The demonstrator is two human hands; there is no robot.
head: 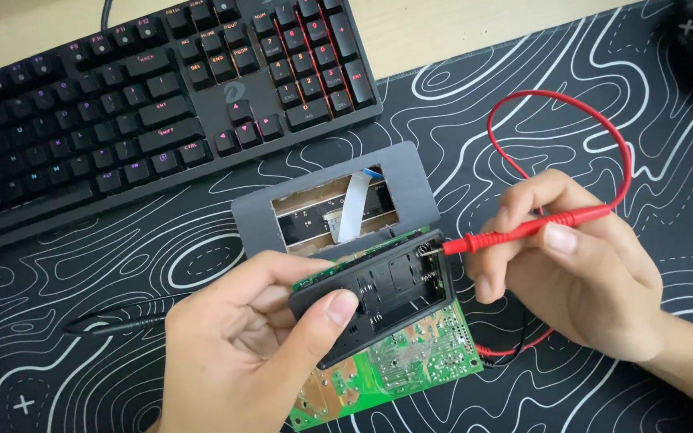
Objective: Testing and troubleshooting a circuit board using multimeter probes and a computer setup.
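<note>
Over the mat (pixel 571 88), left hand (pixel 242 353) grips the board (pixel 411 365) steady while right-hand fingers (pixel 559 238) pinch the red probe (pixel 523 230) against its battery spring.

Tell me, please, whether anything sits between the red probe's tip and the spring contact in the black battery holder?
Nothing visible does. The right hand holds the red probe with its tip at the spring contact in the corner of the battery holder, which the left hand steadies. Actual touching cannot be confirmed.

bright even light, soft shadows under hands, sharp focus, no glare
</note>
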